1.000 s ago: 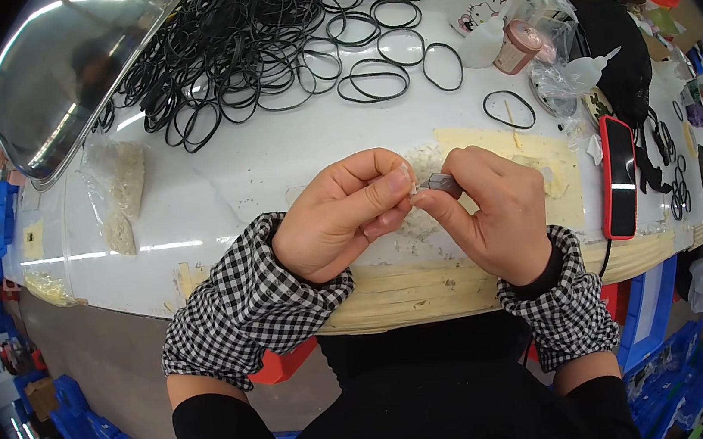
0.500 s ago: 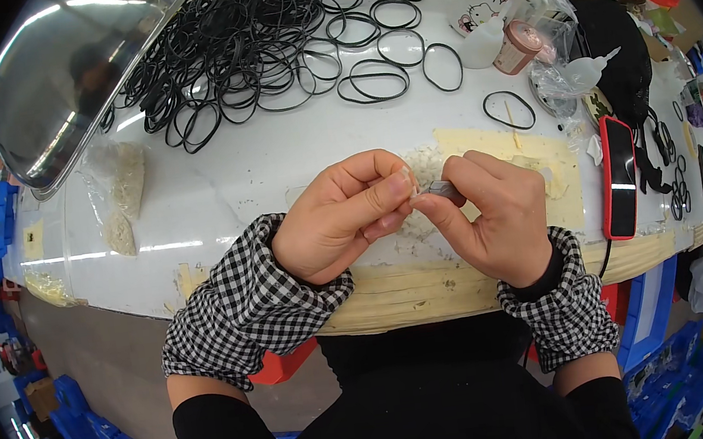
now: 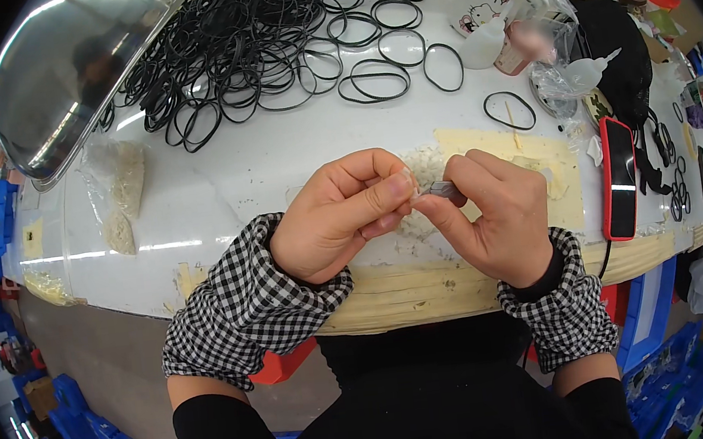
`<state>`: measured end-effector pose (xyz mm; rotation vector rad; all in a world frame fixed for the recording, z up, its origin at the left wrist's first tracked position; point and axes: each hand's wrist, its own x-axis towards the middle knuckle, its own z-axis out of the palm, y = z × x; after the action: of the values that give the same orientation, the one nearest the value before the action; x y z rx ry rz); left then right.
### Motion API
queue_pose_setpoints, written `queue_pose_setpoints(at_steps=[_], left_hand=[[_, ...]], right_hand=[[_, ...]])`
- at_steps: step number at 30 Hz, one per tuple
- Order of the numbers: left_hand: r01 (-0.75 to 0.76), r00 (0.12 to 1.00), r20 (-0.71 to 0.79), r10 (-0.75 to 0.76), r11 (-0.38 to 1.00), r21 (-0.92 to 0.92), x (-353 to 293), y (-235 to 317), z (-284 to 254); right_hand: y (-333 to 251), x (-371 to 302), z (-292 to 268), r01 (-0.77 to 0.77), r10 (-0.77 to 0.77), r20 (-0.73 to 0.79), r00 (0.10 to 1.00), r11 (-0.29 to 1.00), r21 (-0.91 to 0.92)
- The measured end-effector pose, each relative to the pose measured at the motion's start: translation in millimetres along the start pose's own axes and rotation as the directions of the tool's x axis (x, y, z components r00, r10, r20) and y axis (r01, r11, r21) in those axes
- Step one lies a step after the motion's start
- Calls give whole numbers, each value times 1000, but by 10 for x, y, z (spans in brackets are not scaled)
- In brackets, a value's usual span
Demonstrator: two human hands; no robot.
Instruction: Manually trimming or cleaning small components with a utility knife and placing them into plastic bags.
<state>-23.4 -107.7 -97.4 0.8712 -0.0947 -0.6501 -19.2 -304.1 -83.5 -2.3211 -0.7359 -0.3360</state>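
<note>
My left hand (image 3: 338, 212) is closed in a pinch, thumb against forefinger, on a tiny whitish piece (image 3: 415, 193) that is mostly hidden. Curled around a small flat grey tool (image 3: 442, 190), my right hand (image 3: 496, 213) brings its tip up against the left fingertips. The exact kind of tool cannot be made out. Both hands hang close together over the near edge of the white table (image 3: 250, 166). Behind and below the fingers lies a heap of small whitish bits (image 3: 426, 162), partly covered by the hands.
Black rubber rings (image 3: 237, 50) lie piled at the back, with one loose ring (image 3: 509, 110) nearer. A bag of pale granules (image 3: 119, 194) and a shiny metal bowl (image 3: 58, 79) are at left. Rightward are a red-cased phone (image 3: 618, 180), a white cup (image 3: 478, 1) and a squeeze bottle (image 3: 483, 44).
</note>
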Motion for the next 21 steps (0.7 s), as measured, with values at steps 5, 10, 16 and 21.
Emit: queue_pose_setpoints(at_steps=[5, 10, 16, 21], left_hand=[[5, 1000, 5, -5, 1000, 6, -2, 8, 7], [19, 1000, -2, -19, 1000, 22, -9, 34, 16], [4, 978, -207, 24, 991, 133, -30, 21, 32], [50, 922, -382, 59, 962, 268, -22, 37, 87]], right_hand=[[21, 5, 21, 26, -26, -37, 999, 1000, -3], [6, -11, -9, 7, -7, 20, 1000, 1000, -28], [9, 19, -5, 9, -8, -9, 1000, 999, 33], [30, 22, 24, -25, 26, -48, 999, 1000, 11]])
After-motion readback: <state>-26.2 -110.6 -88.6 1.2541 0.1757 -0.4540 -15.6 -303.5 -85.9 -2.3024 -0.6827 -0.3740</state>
